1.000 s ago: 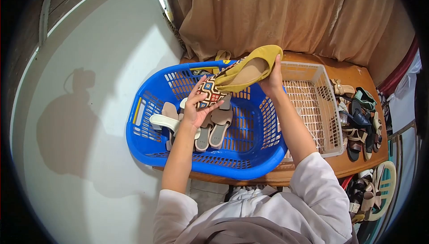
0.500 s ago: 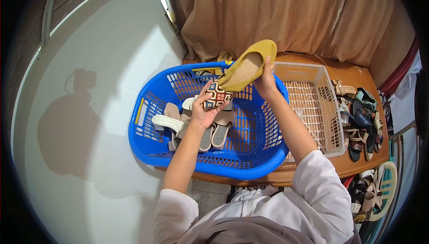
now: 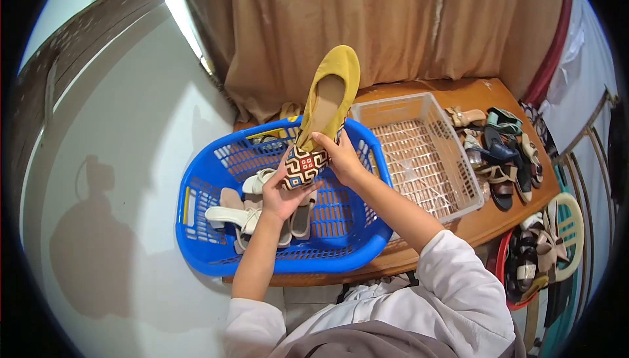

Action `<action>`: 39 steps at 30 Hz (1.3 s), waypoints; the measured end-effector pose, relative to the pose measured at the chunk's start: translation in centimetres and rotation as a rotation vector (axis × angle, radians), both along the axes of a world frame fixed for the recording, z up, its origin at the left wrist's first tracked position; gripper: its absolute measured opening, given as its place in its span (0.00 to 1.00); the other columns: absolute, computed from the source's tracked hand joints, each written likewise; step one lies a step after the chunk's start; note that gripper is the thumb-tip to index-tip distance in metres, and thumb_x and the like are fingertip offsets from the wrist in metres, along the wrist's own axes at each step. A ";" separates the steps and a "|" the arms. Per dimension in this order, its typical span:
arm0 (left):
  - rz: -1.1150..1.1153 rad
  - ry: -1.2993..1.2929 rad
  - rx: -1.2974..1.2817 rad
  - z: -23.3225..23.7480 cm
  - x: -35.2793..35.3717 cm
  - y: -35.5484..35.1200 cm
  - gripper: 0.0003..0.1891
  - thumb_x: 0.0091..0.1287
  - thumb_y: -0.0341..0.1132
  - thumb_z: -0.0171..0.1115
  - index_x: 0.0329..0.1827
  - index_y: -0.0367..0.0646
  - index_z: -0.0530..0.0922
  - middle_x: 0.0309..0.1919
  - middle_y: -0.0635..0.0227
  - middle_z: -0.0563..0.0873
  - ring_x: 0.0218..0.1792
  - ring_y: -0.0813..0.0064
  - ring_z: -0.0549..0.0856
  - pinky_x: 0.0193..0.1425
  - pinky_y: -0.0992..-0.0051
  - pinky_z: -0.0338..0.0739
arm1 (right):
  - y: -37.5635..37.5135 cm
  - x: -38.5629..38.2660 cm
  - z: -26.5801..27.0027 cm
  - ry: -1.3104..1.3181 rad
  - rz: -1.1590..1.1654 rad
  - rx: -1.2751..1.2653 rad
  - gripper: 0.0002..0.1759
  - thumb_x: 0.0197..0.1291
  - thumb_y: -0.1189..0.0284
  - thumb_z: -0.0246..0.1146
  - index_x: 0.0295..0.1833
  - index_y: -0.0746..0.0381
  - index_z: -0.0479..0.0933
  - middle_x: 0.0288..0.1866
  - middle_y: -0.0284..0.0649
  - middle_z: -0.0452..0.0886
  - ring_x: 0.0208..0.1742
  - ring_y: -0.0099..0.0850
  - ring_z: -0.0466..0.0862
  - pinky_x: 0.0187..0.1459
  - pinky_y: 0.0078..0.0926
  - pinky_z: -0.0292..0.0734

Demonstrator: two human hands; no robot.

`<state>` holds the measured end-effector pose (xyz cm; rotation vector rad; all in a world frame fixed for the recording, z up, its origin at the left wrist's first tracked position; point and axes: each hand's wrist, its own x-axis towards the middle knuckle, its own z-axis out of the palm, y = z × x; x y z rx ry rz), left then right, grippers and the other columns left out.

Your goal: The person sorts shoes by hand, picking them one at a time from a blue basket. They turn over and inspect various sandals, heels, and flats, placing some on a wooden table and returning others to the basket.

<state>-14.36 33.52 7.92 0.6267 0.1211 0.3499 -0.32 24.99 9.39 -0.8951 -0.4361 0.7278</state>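
Note:
Over the blue plastic basket (image 3: 357, 246) I hold a mustard-yellow flat shoe (image 3: 342, 70), its opening facing me and its toe pointing away. A part with a red, white, brown and blue geometric pattern (image 3: 304, 163) shows at its near end. My left hand (image 3: 283, 194) cups this patterned part from below. My right hand (image 3: 342, 160) closes around the right side, thumb lying on the yellow edge. Under my left hand, white and beige sandals (image 3: 229, 217) with grey insoles sit at the left of the basket.
Right of the basket stands a clear plastic crate (image 3: 452, 155) on a brown table (image 3: 475, 227). Several sandals and shoes (image 3: 501, 155) are heaped beyond it. More footwear fills a red container (image 3: 501, 279) at lower right. A brown curtain (image 3: 367, 24) hangs behind.
My right hand has slid from the toe area down to the patterned end. The shoe now points more upright, and the view has swung so the table appears further left.

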 end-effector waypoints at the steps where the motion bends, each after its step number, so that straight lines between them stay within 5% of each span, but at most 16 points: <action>1: -0.050 -0.015 0.054 0.3 0.1 -0.2 0.33 0.61 0.42 0.51 0.70 0.44 0.55 0.63 0.54 0.67 0.62 0.54 0.70 0.64 0.45 0.62 | -1.0 0.3 0.4 0.021 0.013 0.007 0.30 0.54 0.70 0.65 0.60 0.63 0.61 0.52 0.41 0.75 0.52 0.30 0.77 0.52 0.27 0.73; 4: -0.121 -0.044 0.169 -1.3 0.8 0.9 0.34 0.62 0.46 0.48 0.71 0.45 0.53 0.61 0.55 0.68 0.57 0.55 0.74 0.56 0.52 0.71 | -4.3 1.7 0.7 -0.052 0.005 -0.009 0.31 0.53 0.72 0.65 0.61 0.64 0.61 0.51 0.41 0.76 0.52 0.28 0.76 0.52 0.26 0.72; 9: -0.082 -0.006 0.228 -0.4 -0.5 0.9 0.31 0.60 0.46 0.50 0.65 0.43 0.59 0.49 0.53 0.76 0.50 0.51 0.77 0.54 0.52 0.73 | -11.6 3.3 1.9 -0.079 -0.039 -0.047 0.31 0.53 0.72 0.64 0.61 0.64 0.60 0.52 0.40 0.75 0.51 0.28 0.77 0.52 0.26 0.73; 15: 0.035 -0.015 0.530 1.7 -0.8 -1.1 0.27 0.59 0.44 0.54 0.59 0.40 0.62 0.34 0.60 0.78 0.39 0.64 0.81 0.47 0.64 0.77 | -22.8 6.4 2.2 0.122 -0.126 -0.061 0.29 0.54 0.69 0.61 0.61 0.62 0.61 0.49 0.39 0.75 0.48 0.29 0.78 0.48 0.27 0.76; 18: 0.172 0.121 0.678 2.2 -0.3 -2.6 0.20 0.62 0.33 0.58 0.56 0.41 0.65 0.32 0.66 0.77 0.36 0.73 0.81 0.44 0.70 0.77 | -29.1 8.5 0.9 0.159 -0.299 -0.099 0.26 0.54 0.70 0.61 0.58 0.65 0.65 0.48 0.42 0.77 0.47 0.33 0.79 0.51 0.30 0.76; 22: 0.289 0.269 0.956 3.3 0.9 -5.4 0.14 0.60 0.30 0.64 0.45 0.41 0.71 0.28 0.70 0.77 0.31 0.78 0.78 0.39 0.78 0.74 | -37.7 10.9 0.2 0.075 -0.432 -0.250 0.37 0.49 0.74 0.63 0.66 0.61 0.56 0.57 0.38 0.71 0.57 0.29 0.72 0.55 0.26 0.69; 34: 0.338 0.020 0.844 3.9 9.0 -20.7 0.16 0.60 0.40 0.65 0.38 0.40 0.69 0.20 0.66 0.76 0.23 0.77 0.75 0.32 0.78 0.70 | -55.7 22.2 -1.9 -0.391 -0.922 -0.753 0.36 0.45 0.76 0.66 0.62 0.63 0.61 0.52 0.42 0.76 0.51 0.29 0.77 0.51 0.26 0.71; 39: 0.428 0.040 0.850 3.5 10.4 -25.2 0.14 0.61 0.40 0.62 0.37 0.40 0.69 0.19 0.65 0.75 0.22 0.77 0.74 0.32 0.77 0.70 | -59.2 30.6 -4.6 -0.698 -0.950 -1.123 0.42 0.31 0.69 0.72 0.60 0.61 0.68 0.55 0.50 0.75 0.54 0.42 0.77 0.55 0.32 0.71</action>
